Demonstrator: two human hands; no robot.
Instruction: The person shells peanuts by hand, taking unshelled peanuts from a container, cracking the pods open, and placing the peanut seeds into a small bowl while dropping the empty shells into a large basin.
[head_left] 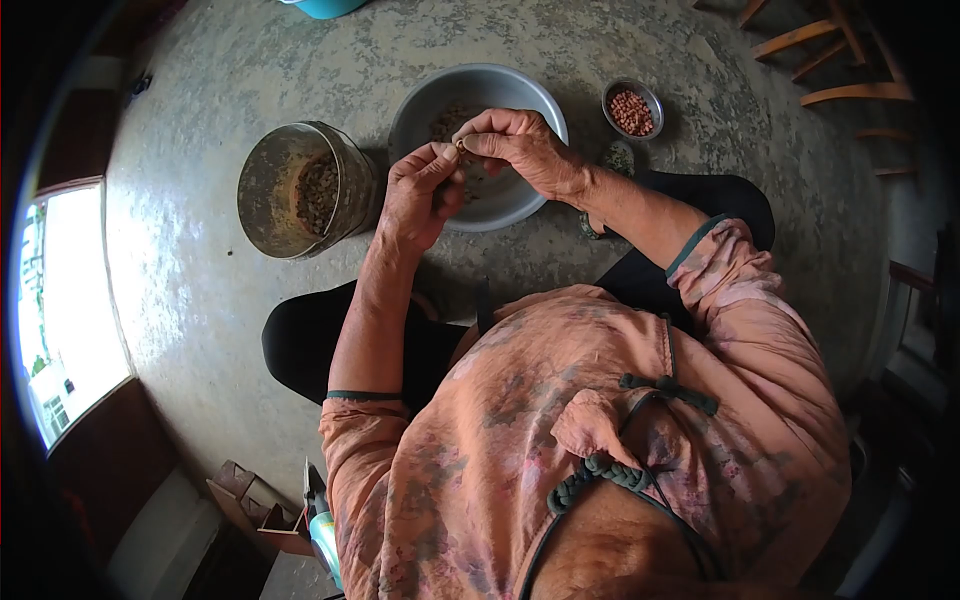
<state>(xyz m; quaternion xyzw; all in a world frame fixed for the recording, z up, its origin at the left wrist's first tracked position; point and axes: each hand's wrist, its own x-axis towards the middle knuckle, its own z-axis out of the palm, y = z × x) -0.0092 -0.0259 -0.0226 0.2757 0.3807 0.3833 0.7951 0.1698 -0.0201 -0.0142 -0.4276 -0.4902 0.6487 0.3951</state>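
Note:
Both hands meet above a grey metal basin point(535, 95), fingertips pinched together. Between the thumbs and forefingers is a small brown peanut point(460, 146), mostly covered by the fingers. My left hand point(422, 190) is closed, its thumb and forefinger gripping the peanut from the left. From the right, my right hand point(520, 152) holds it with thumb and forefinger, also closed. Below the hands, pale peanuts or shells point(450, 122) lie in the basin; the hands hide part of them.
Left of the basin, a worn metal bucket point(262, 190) holds brown peanuts or shells point(320, 192). A small metal bowl point(657, 105) of reddish peanut kernels point(630, 112) stands on the concrete floor point(190, 220) at right. Wooden chair legs point(855, 93) are at upper right, a turquoise basin point(330, 7) at top.

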